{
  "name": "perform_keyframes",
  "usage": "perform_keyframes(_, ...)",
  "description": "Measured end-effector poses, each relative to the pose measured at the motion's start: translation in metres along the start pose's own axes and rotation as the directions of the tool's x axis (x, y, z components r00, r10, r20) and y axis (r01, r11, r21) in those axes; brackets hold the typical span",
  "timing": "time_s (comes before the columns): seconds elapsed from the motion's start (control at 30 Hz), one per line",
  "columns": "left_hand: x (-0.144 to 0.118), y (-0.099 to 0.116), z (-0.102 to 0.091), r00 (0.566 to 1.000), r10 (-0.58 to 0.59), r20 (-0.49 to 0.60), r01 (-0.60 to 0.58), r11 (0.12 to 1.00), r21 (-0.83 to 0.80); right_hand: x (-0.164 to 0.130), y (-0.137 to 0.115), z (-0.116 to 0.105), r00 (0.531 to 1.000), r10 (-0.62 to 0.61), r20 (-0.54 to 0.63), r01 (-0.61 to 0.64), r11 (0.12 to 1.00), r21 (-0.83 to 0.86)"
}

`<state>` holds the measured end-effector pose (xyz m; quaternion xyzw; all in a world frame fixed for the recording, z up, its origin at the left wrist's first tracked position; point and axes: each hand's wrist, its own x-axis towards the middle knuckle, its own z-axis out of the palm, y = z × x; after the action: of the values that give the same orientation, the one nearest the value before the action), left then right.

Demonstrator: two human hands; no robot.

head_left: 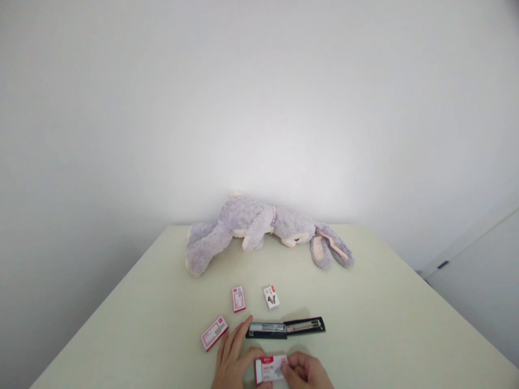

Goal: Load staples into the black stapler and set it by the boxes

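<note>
A red and white staple box (272, 368) lies near the table's front edge between my two hands. My left hand (232, 363) holds its left end, index finger on the far edge and a fingertip at the near edge. The other left fingers stretch forward to the left end of an opened black stapler (266, 328). My right hand (305, 371) pinches the box's right end, fingers curled. The stapler lies unfolded flat, its metal staple channel showing. Beside my left fingers rests another red and white box (214, 333).
Behind the stapler sit a small red and white box (239, 299) and a small box with a black clip picture (271, 297). A grey plush rabbit (247, 216) lies on its side along the back of the pale table (133, 324), by the white wall.
</note>
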<state>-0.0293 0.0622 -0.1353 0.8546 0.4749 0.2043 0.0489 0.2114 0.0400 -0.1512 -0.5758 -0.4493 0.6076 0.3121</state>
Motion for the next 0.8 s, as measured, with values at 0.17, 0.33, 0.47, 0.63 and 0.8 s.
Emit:
perform_keyframes(0.17, -0.001, -0.011, -0.007, 0.999, 0.022, -0.028, -0.022, 1.000, -0.022, 0.003, -0.001, -0.009, 0.988, -0.087, -0.128, 0.075, 0.992, -0.097)
perform_keyframes(0.33, -0.003, -0.018, -0.009, 0.998, 0.052, -0.035, -0.052, 0.999, -0.010, -0.006, -0.009, -0.025, 0.978, -0.121, -0.171, 0.086, 0.976, -0.200)
perform_keyframes(0.47, -0.002, -0.014, -0.009, 0.998, 0.065, -0.025, -0.065, 0.998, 0.020, -0.004, -0.008, -0.018, 0.988, -0.098, -0.118, 0.078, 0.983, -0.166)
perform_keyframes(0.63, -0.004, -0.012, -0.013, 0.999, 0.032, -0.023, -0.032, 0.999, 0.002, -0.003, -0.004, -0.022, 0.990, -0.085, -0.113, 0.065, 0.984, -0.168)
perform_keyframes(0.8, -0.006, -0.020, -0.016, 0.999, 0.041, 0.016, -0.040, 0.998, -0.038, -0.016, -0.020, -0.038, 0.961, -0.181, -0.209, 0.095, 0.925, -0.368)
